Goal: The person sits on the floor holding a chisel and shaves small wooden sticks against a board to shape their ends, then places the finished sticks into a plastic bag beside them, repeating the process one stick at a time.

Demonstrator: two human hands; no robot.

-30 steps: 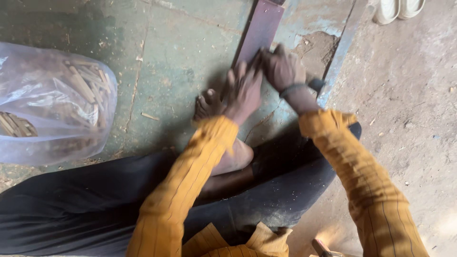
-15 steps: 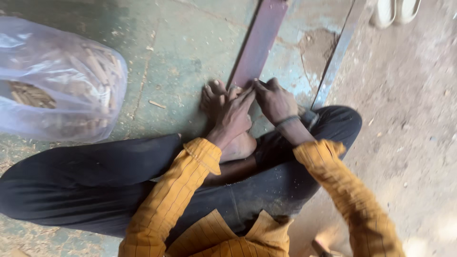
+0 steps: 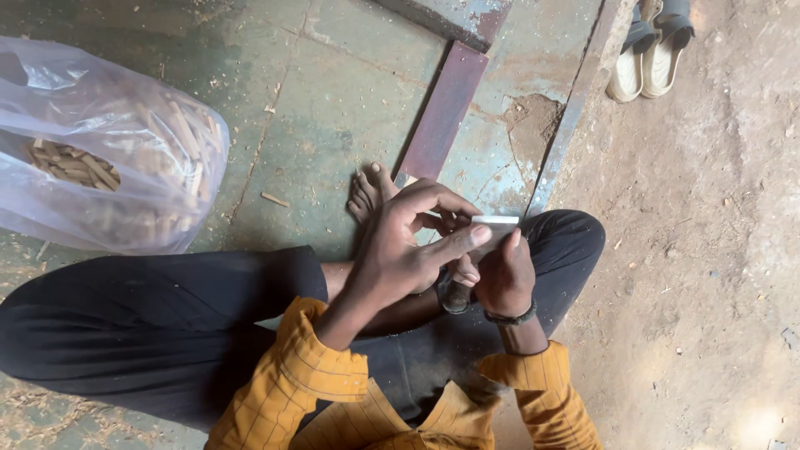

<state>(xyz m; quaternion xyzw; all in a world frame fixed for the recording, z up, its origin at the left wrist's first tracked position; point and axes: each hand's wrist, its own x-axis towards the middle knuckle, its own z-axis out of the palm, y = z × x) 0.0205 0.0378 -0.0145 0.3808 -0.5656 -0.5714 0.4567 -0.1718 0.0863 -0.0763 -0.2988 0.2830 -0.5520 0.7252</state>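
A clear bag of wood pieces (image 3: 100, 158) and pale sandals (image 3: 654, 50) lie apart.

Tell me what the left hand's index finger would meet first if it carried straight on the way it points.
Almost at once, the small pale flat strip pinched at the right hand's fingertips: the left hand already points its index finger at that strip's near end. Whether they touch, I cannot tell.

A single head-worn camera looks steeply down from close above the seated person's lap. It faces the painted floor (image 3: 333, 125) ahead. No second view shares the scene.
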